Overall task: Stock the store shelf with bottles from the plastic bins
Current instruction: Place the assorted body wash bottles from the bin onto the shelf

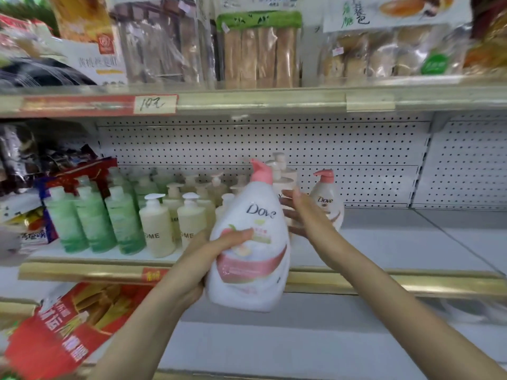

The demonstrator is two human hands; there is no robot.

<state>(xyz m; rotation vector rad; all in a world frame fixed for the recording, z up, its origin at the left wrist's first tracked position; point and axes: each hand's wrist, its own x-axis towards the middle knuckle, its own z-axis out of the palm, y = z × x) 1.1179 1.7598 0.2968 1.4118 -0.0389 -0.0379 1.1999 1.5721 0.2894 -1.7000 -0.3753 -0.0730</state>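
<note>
My left hand (200, 259) grips a large white Dove bottle (252, 242) with a pink pump top, held tilted in front of the middle shelf (384, 242). My right hand (301, 215) is just right of it with fingers spread straight, reaching toward a cream pump bottle (282, 176) behind the held one. I cannot tell whether the fingers touch it. A second Dove bottle (327, 200) stands upright on the shelf just beyond my right hand. No plastic bin is in view.
Green bottles (93, 218) and cream pump bottles (157, 226) fill the left of the shelf. The shelf's right part is bare white board with a pegboard back (329, 144). Bagged bread (258, 48) sits on the shelf above; a red packet (63, 333) lies lower left.
</note>
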